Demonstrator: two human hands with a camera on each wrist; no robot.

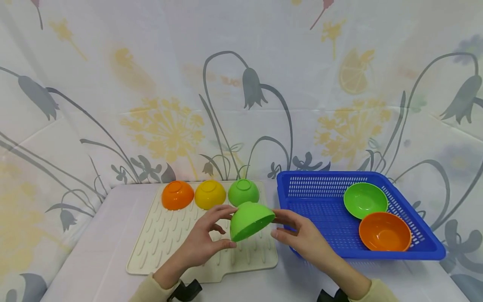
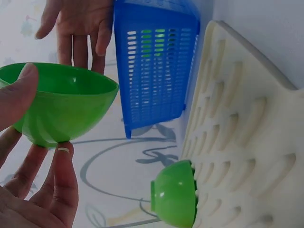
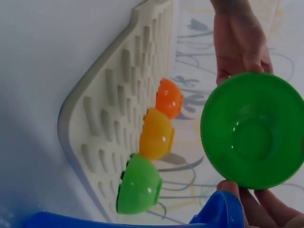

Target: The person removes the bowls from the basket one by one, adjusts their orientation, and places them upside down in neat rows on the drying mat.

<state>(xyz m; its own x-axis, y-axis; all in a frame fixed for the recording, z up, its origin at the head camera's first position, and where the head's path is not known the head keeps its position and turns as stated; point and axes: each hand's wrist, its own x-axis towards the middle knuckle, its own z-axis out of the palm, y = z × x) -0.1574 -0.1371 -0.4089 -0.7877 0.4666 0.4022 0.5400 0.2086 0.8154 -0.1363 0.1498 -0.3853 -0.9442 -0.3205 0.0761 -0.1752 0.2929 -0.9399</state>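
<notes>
Above the front of a cream drying mat (image 1: 166, 247), a green bowl (image 1: 249, 220) is held in the air, tilted with its mouth downward. My left hand (image 1: 198, 243) pinches it, thumb at the rim and fingers against the outside, as the left wrist view shows. On the other side, my right hand (image 1: 307, 237) has its extended fingers at the bowl's edge, while its thumb stands apart. Upside down along the mat's back edge sit an orange bowl (image 1: 177, 195), a yellow bowl (image 1: 210, 195) and another green bowl (image 1: 243, 192).
To the right of the mat stands a blue plastic basket (image 1: 313, 179) with slotted walls. Inside, at its right side, a green bowl (image 1: 365, 200) and an orange bowl (image 1: 385, 232) lie mouth up. A flower-printed curtain (image 1: 158, 75) hangs behind the white-covered table (image 1: 98, 239).
</notes>
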